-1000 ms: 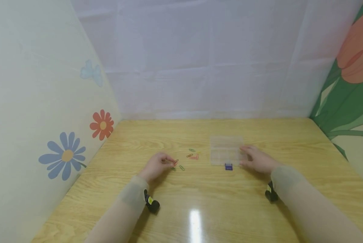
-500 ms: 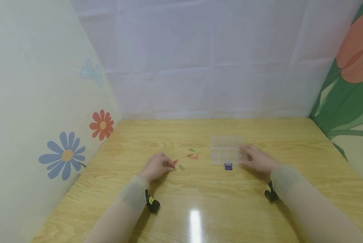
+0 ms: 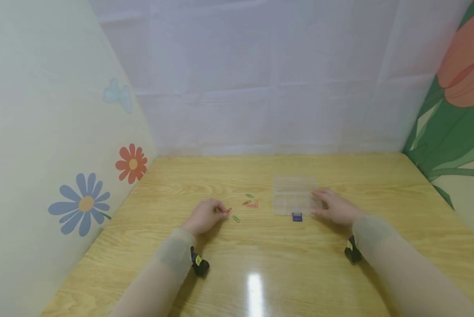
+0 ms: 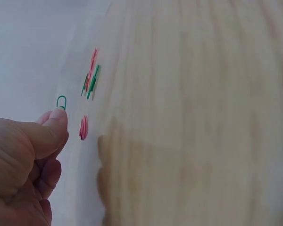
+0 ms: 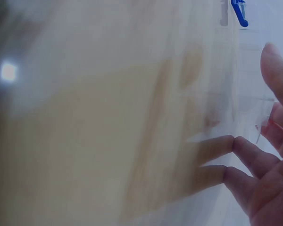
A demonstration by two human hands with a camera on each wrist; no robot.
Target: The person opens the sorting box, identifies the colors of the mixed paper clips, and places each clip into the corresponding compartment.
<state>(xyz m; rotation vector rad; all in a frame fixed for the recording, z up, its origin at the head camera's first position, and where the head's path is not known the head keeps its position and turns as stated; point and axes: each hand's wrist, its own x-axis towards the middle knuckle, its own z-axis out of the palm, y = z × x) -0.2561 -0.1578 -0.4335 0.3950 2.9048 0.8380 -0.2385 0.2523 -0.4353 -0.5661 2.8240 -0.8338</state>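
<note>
My left hand [image 3: 206, 216] pinches a green paper clip [image 4: 62, 99] between thumb and fingers, its looped end sticking out past the fingertips. Right by those fingers lie red paper clips [image 3: 229, 211]; a green paper clip [image 3: 236, 219] sits just to their right. A clear plastic box [image 3: 288, 197] with divided compartments and a blue latch [image 3: 297, 217] at its front stands to the right. My right hand [image 3: 337, 208] holds the box's right side, with the thumb near the front corner and the index finger farther back. Two other fingertips touch the table in the right wrist view.
Between the left hand and the box lie more clips: a green one [image 3: 249, 196], a dark red one [image 3: 246, 203] and some pink ones [image 3: 253, 205]. The wooden table [image 3: 284, 259] ends at a white cloth backdrop [image 3: 221, 110], with printed panels on both sides.
The left fingers have let go of the red clip, dipped to the green clip beside it and picked that up. The right hand and the box have stayed in place.
</note>
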